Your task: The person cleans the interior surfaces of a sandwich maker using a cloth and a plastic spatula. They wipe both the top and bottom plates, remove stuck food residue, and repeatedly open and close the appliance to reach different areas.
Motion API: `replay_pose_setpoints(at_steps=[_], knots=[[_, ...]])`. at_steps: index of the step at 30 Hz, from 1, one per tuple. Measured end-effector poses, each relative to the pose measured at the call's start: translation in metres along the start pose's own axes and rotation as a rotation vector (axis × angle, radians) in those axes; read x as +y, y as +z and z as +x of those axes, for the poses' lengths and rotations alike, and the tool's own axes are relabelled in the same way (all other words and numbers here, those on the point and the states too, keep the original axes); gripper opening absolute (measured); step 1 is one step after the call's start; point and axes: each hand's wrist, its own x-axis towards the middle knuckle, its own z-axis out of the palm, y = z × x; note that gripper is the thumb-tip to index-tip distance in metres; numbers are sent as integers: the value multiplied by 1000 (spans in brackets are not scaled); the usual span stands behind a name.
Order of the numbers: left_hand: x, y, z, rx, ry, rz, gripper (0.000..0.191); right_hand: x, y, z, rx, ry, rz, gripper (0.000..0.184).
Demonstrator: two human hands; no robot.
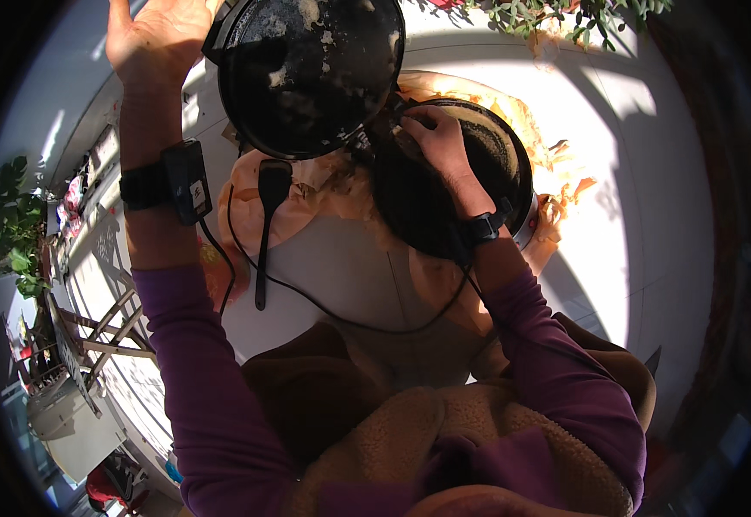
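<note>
An electric baking pan stands with its black round lid (310, 84) swung back, pale residue stuck to the inner face. Over the lower plate (414, 200), partly in deep shade, my right hand (437, 139) reaches to the hinge side. Its thumb and fingers are bent together at the plate's rim; whatever may be between them is too dark to make out. A tan layer (488, 139), perhaps batter or flatbread, shows along the sunlit side of the plate. My left hand (162, 39) is raised beside the lid's handle, palm up and holding nothing, its fingertips cut off by the frame.
A black spatula (275, 184) lies on crumpled orange sheeting (243, 210) left of the pan. A black cable (349, 320) loops between my wrists. Leafy plants (575, 19) edge the top right; a wooden folding rack (107, 329) stands at the left.
</note>
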Motion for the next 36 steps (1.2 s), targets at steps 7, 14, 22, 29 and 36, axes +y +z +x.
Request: replay_pose_setpoints(at_steps=[7,14,22,29,36], knots=[[-26,29,-11,-69,-239,51,84,49,-25,-15,-3,108,-508,27],[-62,68,-32,134,-464,170,78,31,-91,-1,-408,-201,-1047,41],[-96,20,-31,-244,-692,-109,69,43,-285,-20,-773,247,-1358,52],[-139,32,-55,-300,-825,-13,81,135,-289,-96,-705,-15,-1121,58],[-157,19,-64,-285,-881,-260,79,52,-287,-18,-302,-21,-857,65]])
